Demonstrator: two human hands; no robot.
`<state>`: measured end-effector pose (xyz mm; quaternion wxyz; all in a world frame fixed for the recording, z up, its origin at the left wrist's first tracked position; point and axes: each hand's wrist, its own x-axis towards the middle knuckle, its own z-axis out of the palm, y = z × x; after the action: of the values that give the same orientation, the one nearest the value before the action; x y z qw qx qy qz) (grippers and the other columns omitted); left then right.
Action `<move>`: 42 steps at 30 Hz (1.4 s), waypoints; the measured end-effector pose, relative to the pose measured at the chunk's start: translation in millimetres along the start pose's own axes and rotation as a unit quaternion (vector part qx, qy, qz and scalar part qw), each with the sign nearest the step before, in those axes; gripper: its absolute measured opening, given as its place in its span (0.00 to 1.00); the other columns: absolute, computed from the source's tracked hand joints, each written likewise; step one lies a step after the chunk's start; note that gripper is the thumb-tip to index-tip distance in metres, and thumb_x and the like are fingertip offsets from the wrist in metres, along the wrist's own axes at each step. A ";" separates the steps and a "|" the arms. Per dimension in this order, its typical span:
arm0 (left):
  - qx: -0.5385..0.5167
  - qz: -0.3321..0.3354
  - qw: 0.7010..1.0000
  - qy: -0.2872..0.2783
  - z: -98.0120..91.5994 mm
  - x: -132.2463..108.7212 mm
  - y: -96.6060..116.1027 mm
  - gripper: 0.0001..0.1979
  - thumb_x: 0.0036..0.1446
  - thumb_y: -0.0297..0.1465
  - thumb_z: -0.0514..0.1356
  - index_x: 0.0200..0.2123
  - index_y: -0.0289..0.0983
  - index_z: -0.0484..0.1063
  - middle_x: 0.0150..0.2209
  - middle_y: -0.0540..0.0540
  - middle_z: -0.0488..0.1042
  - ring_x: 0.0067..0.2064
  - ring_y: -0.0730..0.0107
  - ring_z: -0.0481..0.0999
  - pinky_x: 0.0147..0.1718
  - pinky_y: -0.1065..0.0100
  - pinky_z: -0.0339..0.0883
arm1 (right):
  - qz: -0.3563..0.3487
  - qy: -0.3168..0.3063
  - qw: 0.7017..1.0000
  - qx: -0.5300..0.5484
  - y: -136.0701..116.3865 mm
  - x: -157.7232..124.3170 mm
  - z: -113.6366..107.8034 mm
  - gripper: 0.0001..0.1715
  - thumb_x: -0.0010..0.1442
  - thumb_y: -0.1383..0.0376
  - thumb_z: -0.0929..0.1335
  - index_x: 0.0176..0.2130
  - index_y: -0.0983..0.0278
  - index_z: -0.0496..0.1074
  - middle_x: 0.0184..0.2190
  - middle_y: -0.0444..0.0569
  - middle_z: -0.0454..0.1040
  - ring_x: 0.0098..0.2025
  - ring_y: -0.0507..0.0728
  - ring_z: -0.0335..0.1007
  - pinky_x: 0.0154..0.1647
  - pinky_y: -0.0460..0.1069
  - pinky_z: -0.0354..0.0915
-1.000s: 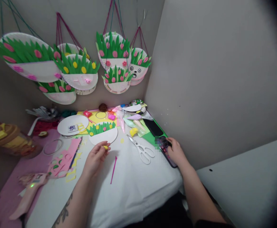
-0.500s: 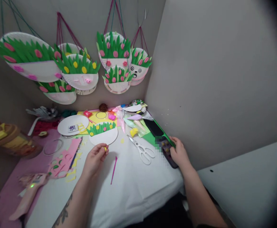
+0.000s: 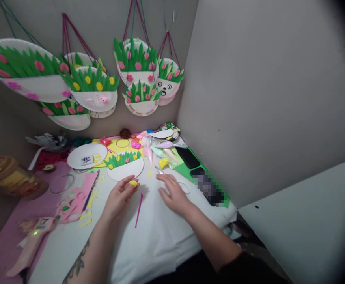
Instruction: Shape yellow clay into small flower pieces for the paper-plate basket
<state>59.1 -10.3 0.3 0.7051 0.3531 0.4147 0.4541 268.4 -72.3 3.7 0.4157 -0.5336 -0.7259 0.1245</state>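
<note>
My left hand point(image 3: 120, 196) pinches a small yellow round piece point(image 3: 133, 184) between thumb and fingertips, just in front of the paper plate point(image 3: 126, 173) with green paper grass and small yellow and pink flowers. My right hand point(image 3: 174, 194) is empty, its fingers stretched out and apart over the white-handled scissors point(image 3: 185, 188), hiding much of them. Below and between my hands a thin purple strip point(image 3: 138, 210) lies on the white cloth. A dark phone point(image 3: 209, 188) rests to the right of my right hand.
Finished plate baskets point(image 3: 94, 100) hang on the wall. Bags of coloured clay point(image 3: 163, 145) and a second black phone point(image 3: 187, 157) lie at the back right. To the left are pink paper scraps point(image 3: 74, 203), a white plate point(image 3: 74, 157) and a pink glue gun point(image 3: 32, 244).
My right hand has left the dark phone and moved left over the scissors. My left hand still holds the yellow piece, now more exposed. The view has shifted slightly right.
</note>
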 end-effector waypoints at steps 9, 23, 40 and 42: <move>-0.025 -0.004 1.000 -0.015 -2.9 6.3 -3.0 0.20 0.43 0.32 0.70 0.42 0.35 0.76 0.38 0.45 0.78 0.38 0.72 0.77 0.40 0.74 0.71 | -0.067 -0.010 0.998 0.017 -21.6 43.8 57.9 0.21 0.60 0.65 0.65 0.53 0.61 0.67 0.52 0.53 0.68 0.54 0.59 0.60 0.57 0.57 0.61; -0.067 -0.054 0.996 0.028 7.9 -0.2 0.0 0.15 0.43 0.27 0.69 0.38 0.33 0.77 0.41 0.43 0.78 0.41 0.69 0.78 0.41 0.75 0.73 | 0.263 0.056 0.911 -0.311 71.7 -103.0 -70.1 0.14 0.58 0.59 0.65 0.40 0.66 0.66 0.46 0.61 0.72 0.58 0.70 0.56 0.54 0.65 0.58; -0.042 -0.026 0.998 -0.037 3.0 0.9 0.6 0.32 0.43 0.28 0.69 0.53 0.39 0.67 0.25 0.54 0.74 0.27 0.79 0.74 0.32 0.77 0.69 | -0.069 -0.064 0.995 -0.039 -38.6 53.4 46.8 0.16 0.61 0.66 0.64 0.49 0.63 0.70 0.55 0.51 0.66 0.58 0.59 0.54 0.61 0.56 0.56; -0.046 -0.016 0.999 -0.019 -0.2 2.9 2.9 0.34 0.43 0.29 0.69 0.55 0.38 0.65 0.23 0.55 0.72 0.26 0.80 0.73 0.30 0.78 0.68 | -0.070 -0.055 0.996 -0.017 -30.8 55.7 59.4 0.13 0.60 0.64 0.66 0.46 0.62 0.72 0.54 0.49 0.68 0.57 0.59 0.55 0.60 0.56 0.56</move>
<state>58.6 -6.6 2.0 0.7354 0.3223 0.3856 0.4546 199.3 -20.1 12.1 0.3741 -0.4810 -0.7849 0.1121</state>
